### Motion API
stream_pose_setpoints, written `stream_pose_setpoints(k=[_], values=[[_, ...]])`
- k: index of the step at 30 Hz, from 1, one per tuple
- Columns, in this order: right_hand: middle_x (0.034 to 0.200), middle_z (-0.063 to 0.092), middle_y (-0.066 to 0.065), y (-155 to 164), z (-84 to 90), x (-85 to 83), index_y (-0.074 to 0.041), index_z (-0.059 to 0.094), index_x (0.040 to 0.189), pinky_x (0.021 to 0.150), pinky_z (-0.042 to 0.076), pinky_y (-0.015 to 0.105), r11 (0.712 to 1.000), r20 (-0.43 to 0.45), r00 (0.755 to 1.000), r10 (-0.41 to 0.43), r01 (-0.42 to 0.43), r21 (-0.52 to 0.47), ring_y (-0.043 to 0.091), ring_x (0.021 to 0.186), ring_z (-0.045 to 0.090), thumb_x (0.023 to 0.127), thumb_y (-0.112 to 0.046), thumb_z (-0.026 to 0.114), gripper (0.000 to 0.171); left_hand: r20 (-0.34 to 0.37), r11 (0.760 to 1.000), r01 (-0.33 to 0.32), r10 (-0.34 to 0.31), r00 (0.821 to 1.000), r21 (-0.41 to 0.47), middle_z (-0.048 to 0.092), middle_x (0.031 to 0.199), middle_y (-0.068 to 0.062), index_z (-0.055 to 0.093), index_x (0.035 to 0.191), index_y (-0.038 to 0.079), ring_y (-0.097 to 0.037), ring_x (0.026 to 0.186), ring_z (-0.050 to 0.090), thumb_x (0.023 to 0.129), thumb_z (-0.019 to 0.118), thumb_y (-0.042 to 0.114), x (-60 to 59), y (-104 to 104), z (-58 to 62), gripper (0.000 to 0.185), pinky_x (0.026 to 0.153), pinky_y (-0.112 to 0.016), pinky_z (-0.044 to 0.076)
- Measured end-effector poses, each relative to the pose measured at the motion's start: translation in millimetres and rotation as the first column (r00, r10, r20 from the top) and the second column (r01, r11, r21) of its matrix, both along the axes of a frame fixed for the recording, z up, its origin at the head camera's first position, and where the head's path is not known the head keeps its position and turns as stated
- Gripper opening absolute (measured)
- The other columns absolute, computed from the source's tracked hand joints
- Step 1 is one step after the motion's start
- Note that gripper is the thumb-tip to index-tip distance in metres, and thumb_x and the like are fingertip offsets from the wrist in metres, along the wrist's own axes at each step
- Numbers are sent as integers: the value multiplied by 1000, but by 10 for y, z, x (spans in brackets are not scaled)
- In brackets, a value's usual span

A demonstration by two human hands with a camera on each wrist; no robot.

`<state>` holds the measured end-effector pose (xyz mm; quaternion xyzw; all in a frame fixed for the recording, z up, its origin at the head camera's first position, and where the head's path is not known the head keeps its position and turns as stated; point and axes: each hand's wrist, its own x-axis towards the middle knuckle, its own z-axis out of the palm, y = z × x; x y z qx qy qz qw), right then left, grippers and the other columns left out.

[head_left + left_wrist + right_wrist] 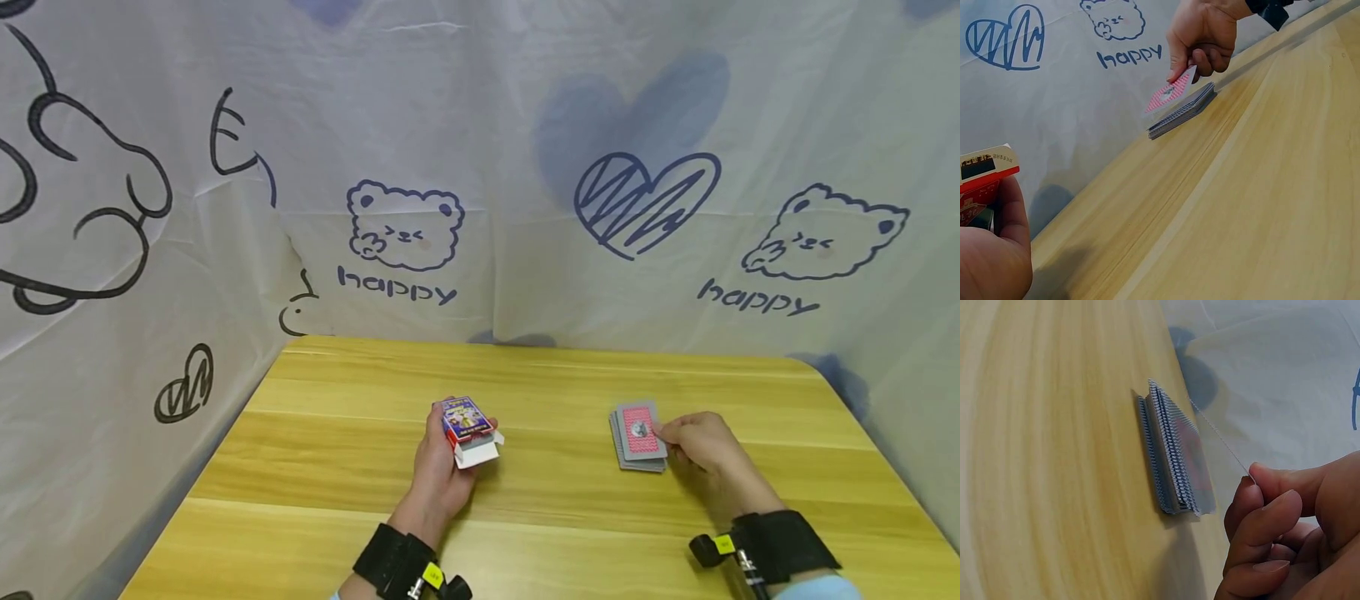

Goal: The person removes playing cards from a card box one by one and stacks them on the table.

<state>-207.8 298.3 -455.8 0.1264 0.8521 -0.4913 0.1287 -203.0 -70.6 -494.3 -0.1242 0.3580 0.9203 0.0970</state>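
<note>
My left hand (444,477) grips a playing card box (468,419), blue and red with its white end flap hanging open toward me. In the left wrist view part of the box (985,175) shows at the left edge. My right hand (705,443) pinches one playing card (639,430) with a red patterned back between thumb and forefinger. That card is raised above the stack of cards (1169,456), which lies on the table with slightly uneven edges. Seen from the right wrist, the card is almost edge-on and apart from the stack.
The wooden table (315,467) carries the stack to the right of its middle. White cloth (510,275) with drawn bears and hearts hangs behind it and along the sides. Each wrist wears a black strap (783,546) with a small camera.
</note>
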Motion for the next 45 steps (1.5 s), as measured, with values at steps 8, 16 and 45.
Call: stream_pose_setpoints(k=[8, 16, 45], values=[[60, 45, 0, -16, -90, -11, 3, 70, 92, 58, 34, 31, 999, -3, 1000, -26, 26, 26, 19, 62, 43, 106, -25, 63, 32, 1, 1000, 14, -14, 1000, -3, 36, 160, -27, 20, 166, 15, -23, 109, 71, 113, 28, 55, -5, -3, 7, 67, 95, -38, 62], [59, 42, -4, -43, -147, 1, -6, 58, 70, 51, 34, 28, 993, -36, 999, -15, 20, 116, 14, 54, 38, 101, -25, 67, 37, 1, 1000, 21, -21, 1000, -4, 35, 160, -26, 20, 166, 15, -22, 111, 71, 112, 30, 56, 9, -12, 17, 69, 97, -36, 61], [59, 35, -3, -217, -79, 33, -10, 52, 69, 50, 28, 28, 971, -132, 991, 1, 31, 239, 14, 54, 33, 101, -32, 64, 41, -23, 999, 40, -40, 999, -33, 34, 162, -29, 18, 168, 18, -25, 112, 70, 112, 32, 57, 22, -5, 23, 69, 97, -40, 60]])
